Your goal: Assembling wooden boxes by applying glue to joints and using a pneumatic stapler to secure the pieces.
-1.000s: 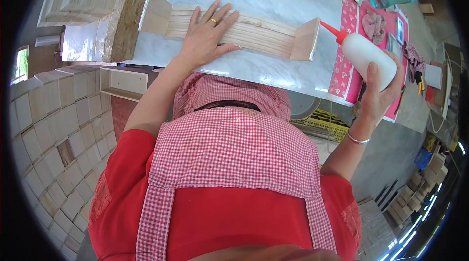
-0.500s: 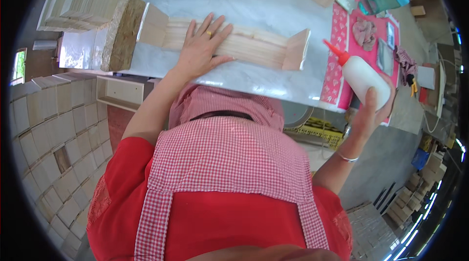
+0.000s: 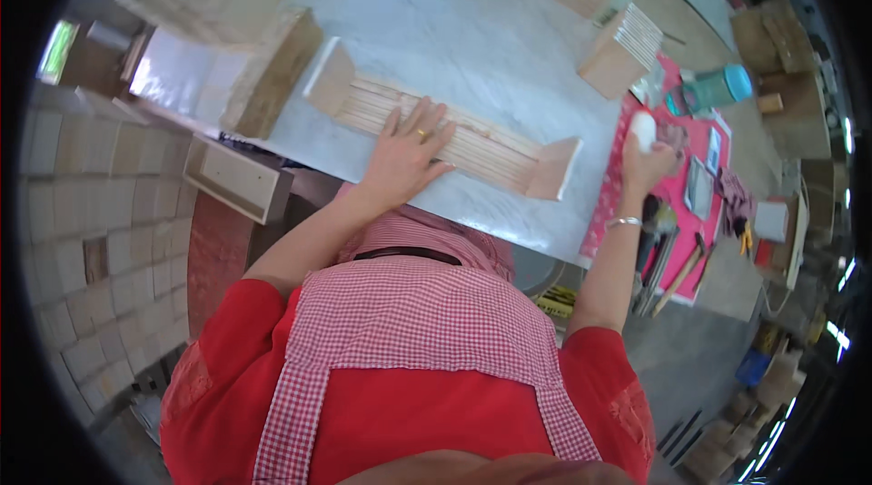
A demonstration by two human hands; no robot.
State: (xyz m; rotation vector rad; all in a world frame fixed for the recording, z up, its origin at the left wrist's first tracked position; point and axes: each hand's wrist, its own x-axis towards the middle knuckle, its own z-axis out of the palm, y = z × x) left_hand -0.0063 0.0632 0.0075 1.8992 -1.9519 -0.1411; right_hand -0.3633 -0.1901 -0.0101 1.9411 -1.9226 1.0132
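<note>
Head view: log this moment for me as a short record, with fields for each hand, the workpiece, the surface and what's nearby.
Left hand: spread flat on the wooden strips
Right hand: gripping a white bottle with a red tip, at the pink mat; whether the bottle rests on it is unclear
Workpiece: strips side by side, an upright board at each end
Surface: marbled tabletop
Nearby: blue-green bottle, crumpled cloth

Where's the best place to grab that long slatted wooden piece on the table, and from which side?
Probably by its left end board and right end board, one hand coming in from each outer end: both boards stand up past the low slatted middle, where the left hand lies flat.
</note>
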